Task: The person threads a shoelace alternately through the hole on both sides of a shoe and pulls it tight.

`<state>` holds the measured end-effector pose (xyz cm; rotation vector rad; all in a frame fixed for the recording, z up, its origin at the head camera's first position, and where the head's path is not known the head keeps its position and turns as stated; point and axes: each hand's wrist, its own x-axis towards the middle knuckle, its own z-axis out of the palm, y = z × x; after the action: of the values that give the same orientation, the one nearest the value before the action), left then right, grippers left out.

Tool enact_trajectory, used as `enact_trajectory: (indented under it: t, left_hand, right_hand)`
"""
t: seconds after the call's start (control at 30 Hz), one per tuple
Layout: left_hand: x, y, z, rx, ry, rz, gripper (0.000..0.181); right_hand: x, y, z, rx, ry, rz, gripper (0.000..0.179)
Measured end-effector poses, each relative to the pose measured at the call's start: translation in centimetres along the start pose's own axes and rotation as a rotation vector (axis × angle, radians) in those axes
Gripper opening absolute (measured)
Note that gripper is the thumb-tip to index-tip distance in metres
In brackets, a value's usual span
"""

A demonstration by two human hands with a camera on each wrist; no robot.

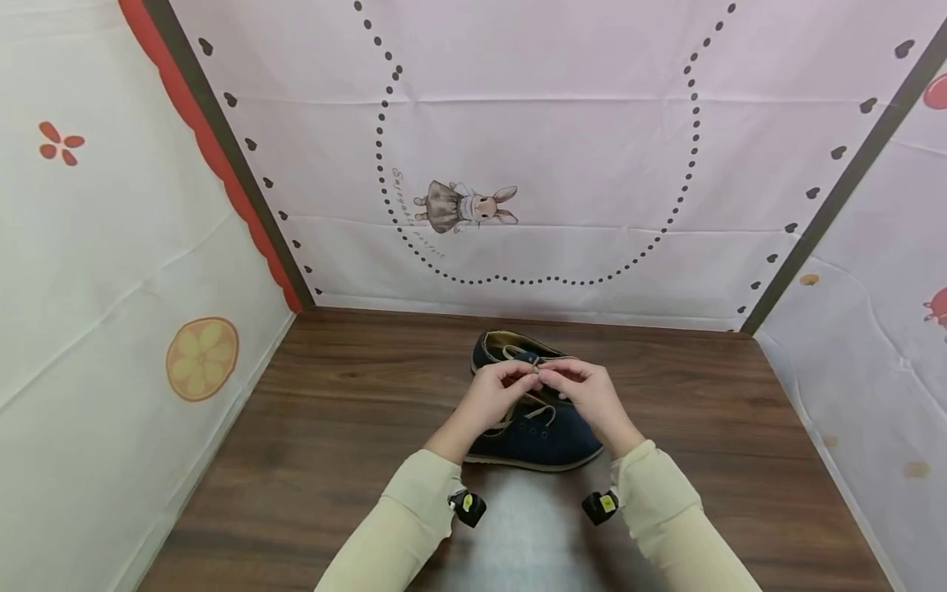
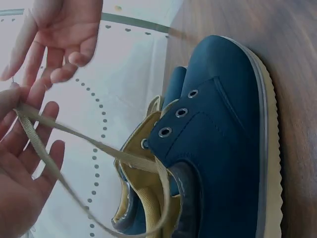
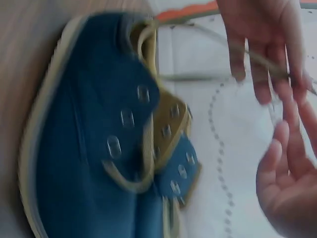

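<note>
Two dark blue shoes with tan lining and pale soles stand side by side, a nearer shoe [image 1: 551,444] and a farther shoe [image 1: 484,352]. Above them my left hand [image 1: 497,396] pinches a flat beige shoelace [image 2: 94,141] between thumb and finger. The lace hangs in a loop down to the nearer shoe's opening, and several of that shoe's metal eyelets [image 2: 182,113] have no lace through them. My right hand [image 1: 592,399] meets the left at the lace's end, thumb and fingertips closed about it. Its tip is mostly hidden by fingers, and the right wrist view is blurred.
The shoes stand on a brown wood-grain surface [image 1: 355,444]. Behind it rises a pale printed cloth wall [image 1: 577,181] with a rabbit figure, and similar walls [image 1: 89,288] flank both sides. Small black cameras [image 1: 468,507] are strapped at both wrists.
</note>
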<state>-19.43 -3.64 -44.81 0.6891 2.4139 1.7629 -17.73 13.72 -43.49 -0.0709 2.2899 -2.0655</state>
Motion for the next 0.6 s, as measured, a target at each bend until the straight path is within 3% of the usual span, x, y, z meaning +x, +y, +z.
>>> enact_trajectory:
  t: [0.13,0.2,0.33,0.43,0.6]
  left_hand:
    - [0.0,0.2,0.4,0.021,0.014,-0.032,0.021]
    - [-0.1,0.1,0.5,0.034,0.009,-0.044,0.023]
    - [-0.4,-0.1,0.4,0.039,0.015,-0.056,0.024]
    - [-0.4,-0.2,0.2,0.017,0.023,-0.042,0.024]
    - [-0.3,0.1,-0.1,-0.006,0.001,0.009,0.023]
  right_hand:
    - [0.1,0.4,0.9,0.144,0.071,0.083,0.02]
    - [0.0,0.6,1.2,0.167,0.063,0.099,0.022]
    - [-0.1,1.0,1.2,0.148,-0.102,0.069,0.041]
    - [-0.2,1.4,1.0,0.195,-0.248,0.011,0.049]
    - [-0.4,1.5,0.8,0.245,-0.285,-0.046,0.045]
